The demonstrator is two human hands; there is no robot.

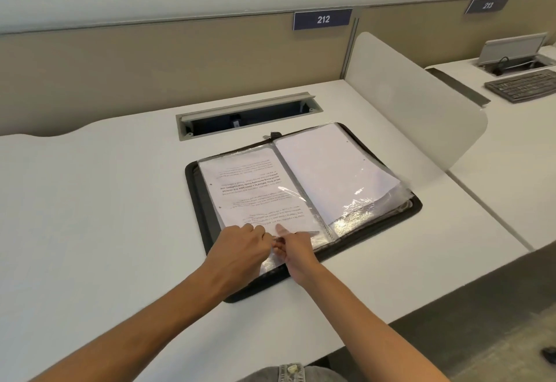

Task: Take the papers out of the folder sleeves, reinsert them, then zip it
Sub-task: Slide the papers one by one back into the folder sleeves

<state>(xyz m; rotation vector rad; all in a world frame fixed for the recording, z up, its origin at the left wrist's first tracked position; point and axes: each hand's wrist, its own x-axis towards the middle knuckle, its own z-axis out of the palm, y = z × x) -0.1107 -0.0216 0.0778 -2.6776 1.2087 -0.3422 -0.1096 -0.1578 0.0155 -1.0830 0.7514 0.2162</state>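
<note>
A black zip folder [403,213] lies open on the white desk, turned a little clockwise. Its left clear sleeve holds a printed paper [252,189] with the text upside down to me. The right sleeve holds a blank white paper [331,168] with crinkled plastic at its near end. Both hands meet at the near edge of the left sleeve. My left hand [240,249] has its fingers curled and pinches the sleeve's edge. My right hand [296,246] pinches the near edge of the printed paper, thumb on top. The zip pull [272,135] sits at the folder's far edge.
A recessed cable tray [249,118] opens in the desk just beyond the folder. A white divider panel [415,102] stands to the right. Past it, the neighbouring desk carries a keyboard [523,85]. The desk's front edge runs close under my forearms.
</note>
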